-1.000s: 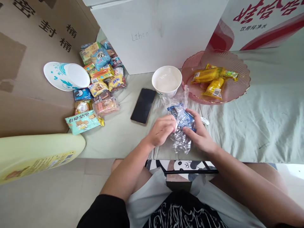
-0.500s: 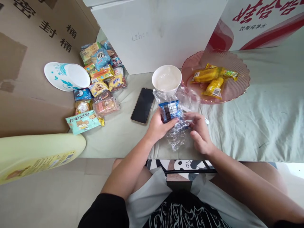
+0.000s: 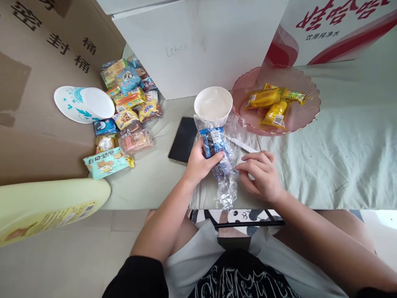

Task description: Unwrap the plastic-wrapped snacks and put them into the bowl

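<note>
My left hand [image 3: 201, 162] is closed around a blue snack packet [image 3: 214, 142], its thumb across the front. Crumpled clear plastic wrap [image 3: 228, 192] lies around the packet and trails down toward the edge of the covered surface. On the packet's right side, my right hand [image 3: 259, 174] has its fingers bent and drawn together, the tips at the margin of the wrap. A thin white stick-like object [image 3: 243, 145] lies just above the right fingers. Directly behind the packet stands a white paper bowl [image 3: 213, 105], and the wrap reaches its front.
A dark phone [image 3: 182, 140] lies left of my left hand. Packaged snacks [image 3: 128, 99] are piled farther left, beside a tipped patterned bowl [image 3: 83, 104]. At right, a pink ribbed plate [image 3: 305, 111] holds yellow packets [image 3: 266, 98]. A white box [image 3: 198, 45] stands behind.
The blue packet has turned more upright and shows more of its length. My right fingers have curled in, and more of the white stick-like object shows. The view has shifted slightly.
</note>
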`<state>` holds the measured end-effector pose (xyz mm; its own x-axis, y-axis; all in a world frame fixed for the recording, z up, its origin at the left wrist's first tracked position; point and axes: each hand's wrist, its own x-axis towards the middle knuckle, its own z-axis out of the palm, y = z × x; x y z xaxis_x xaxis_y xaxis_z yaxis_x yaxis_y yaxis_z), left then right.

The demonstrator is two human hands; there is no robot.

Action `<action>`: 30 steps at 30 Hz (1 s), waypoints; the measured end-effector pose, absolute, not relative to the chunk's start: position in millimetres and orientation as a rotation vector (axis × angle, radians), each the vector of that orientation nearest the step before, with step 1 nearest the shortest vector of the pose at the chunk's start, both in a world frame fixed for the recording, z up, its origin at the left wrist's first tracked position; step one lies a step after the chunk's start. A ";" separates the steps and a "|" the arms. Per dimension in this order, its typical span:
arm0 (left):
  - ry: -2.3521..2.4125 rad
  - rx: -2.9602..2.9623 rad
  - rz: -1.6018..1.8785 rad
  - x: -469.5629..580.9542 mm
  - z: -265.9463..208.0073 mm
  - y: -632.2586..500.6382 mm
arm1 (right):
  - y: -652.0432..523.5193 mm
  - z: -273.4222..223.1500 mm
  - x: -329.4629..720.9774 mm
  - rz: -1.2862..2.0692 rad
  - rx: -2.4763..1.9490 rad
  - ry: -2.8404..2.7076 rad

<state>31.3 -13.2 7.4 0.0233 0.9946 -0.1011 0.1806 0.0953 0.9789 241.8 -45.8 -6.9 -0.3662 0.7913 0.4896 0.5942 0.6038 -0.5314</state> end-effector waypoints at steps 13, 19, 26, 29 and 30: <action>1.317 1.270 0.916 32.4 8.6 -13.1 | -37.3 -5.2 245.1 0.307 -0.852 -2.134; 1.245 0.972 1.044 23.7 9.1 -7.0 | -32.9 -2.2 257.7 0.426 -0.921 -2.153; 1.148 0.842 1.029 34.1 12.2 -12.5 | -42.0 4.0 239.9 0.600 -1.018 -1.958; 1.142 0.813 1.014 39.2 4.7 -15.1 | -41.6 -1.5 233.9 0.941 -1.130 -1.928; 1.139 0.822 1.022 39.7 0.8 -15.4 | -40.7 -4.3 233.9 1.053 -1.146 -1.892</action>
